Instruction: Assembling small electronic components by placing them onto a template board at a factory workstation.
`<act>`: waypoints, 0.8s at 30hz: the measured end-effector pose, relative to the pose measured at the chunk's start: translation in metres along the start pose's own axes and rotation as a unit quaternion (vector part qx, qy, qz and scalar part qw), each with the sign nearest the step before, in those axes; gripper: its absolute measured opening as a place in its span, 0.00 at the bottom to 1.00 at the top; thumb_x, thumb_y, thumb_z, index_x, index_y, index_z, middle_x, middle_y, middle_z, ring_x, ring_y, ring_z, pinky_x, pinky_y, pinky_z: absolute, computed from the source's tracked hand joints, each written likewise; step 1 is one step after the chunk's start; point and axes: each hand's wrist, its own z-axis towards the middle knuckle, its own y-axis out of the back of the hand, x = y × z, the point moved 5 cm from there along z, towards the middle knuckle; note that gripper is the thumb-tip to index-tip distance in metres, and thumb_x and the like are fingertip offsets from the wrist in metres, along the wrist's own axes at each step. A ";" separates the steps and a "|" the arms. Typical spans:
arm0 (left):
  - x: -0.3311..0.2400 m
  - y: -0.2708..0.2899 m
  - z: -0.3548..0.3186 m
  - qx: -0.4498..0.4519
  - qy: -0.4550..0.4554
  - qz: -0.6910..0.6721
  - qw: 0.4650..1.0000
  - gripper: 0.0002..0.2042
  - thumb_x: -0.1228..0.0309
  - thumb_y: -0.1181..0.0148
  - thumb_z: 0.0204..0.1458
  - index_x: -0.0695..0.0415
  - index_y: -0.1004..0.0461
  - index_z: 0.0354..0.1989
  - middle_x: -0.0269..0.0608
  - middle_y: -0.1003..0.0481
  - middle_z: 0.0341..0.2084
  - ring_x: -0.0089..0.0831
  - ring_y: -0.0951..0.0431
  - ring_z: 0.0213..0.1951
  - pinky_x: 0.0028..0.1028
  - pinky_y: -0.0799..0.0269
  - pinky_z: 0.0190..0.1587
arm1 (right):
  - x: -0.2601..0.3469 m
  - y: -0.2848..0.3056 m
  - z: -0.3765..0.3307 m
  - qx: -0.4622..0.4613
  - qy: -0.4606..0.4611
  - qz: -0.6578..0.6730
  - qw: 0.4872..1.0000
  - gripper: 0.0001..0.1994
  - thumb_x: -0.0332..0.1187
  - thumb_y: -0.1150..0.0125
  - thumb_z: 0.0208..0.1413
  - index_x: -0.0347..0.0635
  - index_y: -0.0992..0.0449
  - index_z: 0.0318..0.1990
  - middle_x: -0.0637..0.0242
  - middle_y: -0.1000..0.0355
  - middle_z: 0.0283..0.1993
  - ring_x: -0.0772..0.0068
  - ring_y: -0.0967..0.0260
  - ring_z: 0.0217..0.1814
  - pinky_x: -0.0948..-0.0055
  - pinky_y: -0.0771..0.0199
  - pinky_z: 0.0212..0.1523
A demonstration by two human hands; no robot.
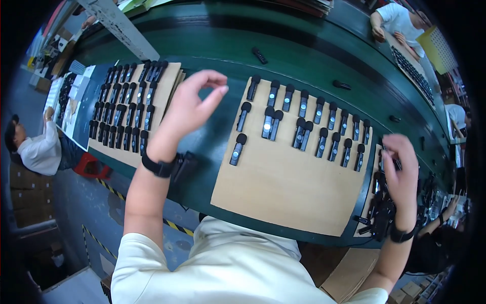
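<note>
My left hand [195,109] hovers above the green table between two cardboard sheets. Its thumb and fingers are apart, with nothing between them. My right hand [403,167] is over the right cardboard strip [365,215], close to black microphones there. Its fingers are bent and the thumb stands apart; dark pieces show in the gap, and I see nothing clearly held. Between my hands lies the middle cardboard sheet [288,187], with rows of small black clip-on microphones [303,103] with foam tops along its far half. Two pairs of them touch in the second row.
Another cardboard sheet [172,76] at left carries several rows of similar microphones. Loose black pieces [259,55] lie on the green table [212,66]. A pale metal post [119,28] rises at the far left. Co-workers sit at left, far right and right.
</note>
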 end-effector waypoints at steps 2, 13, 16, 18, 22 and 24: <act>0.020 -0.005 0.030 0.020 0.008 0.007 1.000 0.11 0.70 0.38 0.54 0.64 0.24 0.43 0.46 0.21 0.37 0.37 0.21 0.41 0.32 0.26 0.46 | -0.011 0.000 0.033 0.027 -0.042 0.049 0.998 0.07 0.22 0.43 0.57 0.34 0.25 0.43 0.63 0.27 0.42 0.75 0.31 0.40 0.77 0.30 0.42; 0.102 -0.057 0.142 0.108 0.013 0.163 0.981 0.12 0.74 0.40 0.53 0.60 0.24 0.47 0.46 0.23 0.43 0.38 0.22 0.46 0.32 0.27 0.51 | -0.074 -0.104 0.186 0.286 -0.069 -0.093 0.951 0.11 0.28 0.37 0.53 0.36 0.26 0.44 0.56 0.24 0.41 0.58 0.26 0.44 0.66 0.27 0.47; 0.118 -0.067 0.150 0.092 -0.039 0.189 0.977 0.13 0.75 0.40 0.52 0.60 0.24 0.46 0.48 0.23 0.43 0.42 0.23 0.47 0.34 0.27 0.53 | -0.091 -0.140 0.196 0.306 -0.038 -0.129 0.942 0.14 0.27 0.35 0.50 0.37 0.26 0.46 0.54 0.24 0.43 0.54 0.26 0.47 0.63 0.27 0.49; 0.127 -0.069 0.152 0.082 -0.096 0.217 0.968 0.13 0.75 0.41 0.49 0.59 0.23 0.45 0.49 0.22 0.42 0.45 0.23 0.48 0.36 0.28 0.54 | -0.098 -0.158 0.203 0.313 -0.027 -0.153 0.937 0.17 0.26 0.34 0.48 0.38 0.27 0.47 0.54 0.24 0.43 0.52 0.26 0.50 0.62 0.27 0.51; 0.136 -0.068 0.159 0.147 -0.016 0.251 0.957 0.13 0.77 0.39 0.50 0.61 0.24 0.46 0.49 0.24 0.44 0.45 0.23 0.46 0.35 0.27 0.52 | -0.106 -0.182 0.211 0.367 -0.073 -0.182 0.909 0.17 0.25 0.33 0.46 0.37 0.28 0.44 0.55 0.24 0.44 0.51 0.27 0.51 0.61 0.27 0.50; 0.136 -0.061 0.158 0.150 0.004 0.231 0.961 0.13 0.77 0.38 0.50 0.61 0.24 0.45 0.48 0.23 0.42 0.43 0.23 0.44 0.34 0.27 0.50 | -0.102 -0.186 0.215 0.378 -0.071 -0.190 0.903 0.16 0.25 0.34 0.46 0.36 0.28 0.43 0.55 0.25 0.43 0.52 0.27 0.50 0.62 0.27 0.49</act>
